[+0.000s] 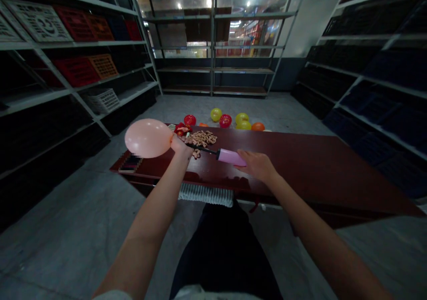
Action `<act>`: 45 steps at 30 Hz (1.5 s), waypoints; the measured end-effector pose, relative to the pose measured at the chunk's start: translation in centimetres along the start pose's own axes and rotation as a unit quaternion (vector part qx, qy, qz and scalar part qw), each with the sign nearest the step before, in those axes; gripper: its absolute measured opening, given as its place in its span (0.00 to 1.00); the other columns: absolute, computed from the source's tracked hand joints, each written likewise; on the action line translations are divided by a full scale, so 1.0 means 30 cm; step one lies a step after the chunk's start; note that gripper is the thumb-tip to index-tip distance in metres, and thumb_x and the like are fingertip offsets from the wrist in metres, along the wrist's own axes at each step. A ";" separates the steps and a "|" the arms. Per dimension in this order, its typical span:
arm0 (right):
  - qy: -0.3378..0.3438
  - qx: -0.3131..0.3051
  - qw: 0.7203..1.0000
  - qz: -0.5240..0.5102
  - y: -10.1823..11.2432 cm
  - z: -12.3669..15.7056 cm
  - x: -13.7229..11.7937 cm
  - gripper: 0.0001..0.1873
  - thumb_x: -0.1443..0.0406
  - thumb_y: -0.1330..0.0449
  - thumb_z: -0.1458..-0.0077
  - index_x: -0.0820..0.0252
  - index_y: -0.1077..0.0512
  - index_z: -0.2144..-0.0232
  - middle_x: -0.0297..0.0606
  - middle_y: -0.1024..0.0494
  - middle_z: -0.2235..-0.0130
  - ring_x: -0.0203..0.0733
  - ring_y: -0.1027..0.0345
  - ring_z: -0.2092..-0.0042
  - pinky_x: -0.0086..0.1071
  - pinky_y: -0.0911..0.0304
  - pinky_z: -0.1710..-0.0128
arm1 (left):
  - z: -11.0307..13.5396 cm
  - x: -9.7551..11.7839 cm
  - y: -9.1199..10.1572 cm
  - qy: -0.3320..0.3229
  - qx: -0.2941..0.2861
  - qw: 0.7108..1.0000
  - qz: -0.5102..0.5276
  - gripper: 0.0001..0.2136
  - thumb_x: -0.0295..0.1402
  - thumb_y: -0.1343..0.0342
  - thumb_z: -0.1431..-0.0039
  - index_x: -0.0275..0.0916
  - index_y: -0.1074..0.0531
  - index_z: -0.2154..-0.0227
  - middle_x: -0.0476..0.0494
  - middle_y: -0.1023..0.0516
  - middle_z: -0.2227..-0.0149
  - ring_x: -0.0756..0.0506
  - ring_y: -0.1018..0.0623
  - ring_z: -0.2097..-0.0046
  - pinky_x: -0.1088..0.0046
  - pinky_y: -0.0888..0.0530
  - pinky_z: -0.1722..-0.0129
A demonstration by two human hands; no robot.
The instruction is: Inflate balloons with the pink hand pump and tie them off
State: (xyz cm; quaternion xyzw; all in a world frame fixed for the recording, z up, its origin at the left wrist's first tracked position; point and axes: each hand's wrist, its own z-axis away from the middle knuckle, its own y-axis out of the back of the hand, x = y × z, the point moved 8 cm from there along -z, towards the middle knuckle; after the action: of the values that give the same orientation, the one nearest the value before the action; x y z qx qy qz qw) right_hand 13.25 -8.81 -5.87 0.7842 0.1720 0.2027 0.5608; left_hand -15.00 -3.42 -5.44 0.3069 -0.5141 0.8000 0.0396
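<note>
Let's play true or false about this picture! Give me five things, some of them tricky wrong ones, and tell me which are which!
1. The left hand is at the neck of the peach balloon. True.
2. The peach balloon is flat. False: it is puffed up.
3. The right hand holds the lilac pump. True.
4. A tan pile lies on the table. True.
5. The yellow balloons lie on the table too. False: they are beyond its far edge.

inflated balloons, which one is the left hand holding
The pale pink balloon, gripped at its neck; the red, yellow and orange balloons show beyond the table.
</note>
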 end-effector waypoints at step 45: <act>-0.058 -0.048 0.996 -0.056 0.145 0.165 0.171 0.25 0.48 0.41 0.41 0.50 0.23 0.46 0.40 0.14 0.54 0.53 0.18 0.59 0.39 0.28 0.61 | 0.173 -0.080 -0.081 -0.020 -0.006 0.996 0.082 0.20 0.33 0.51 0.29 0.41 0.49 0.79 0.58 0.51 0.85 0.55 0.47 0.85 0.76 0.48 0.83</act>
State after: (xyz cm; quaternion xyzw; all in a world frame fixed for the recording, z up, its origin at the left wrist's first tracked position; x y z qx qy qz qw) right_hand 20.38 -11.61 -2.54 0.7562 0.1725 0.1331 0.6169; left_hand -9.80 -6.06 -3.31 0.2789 -0.5434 0.7910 -0.0344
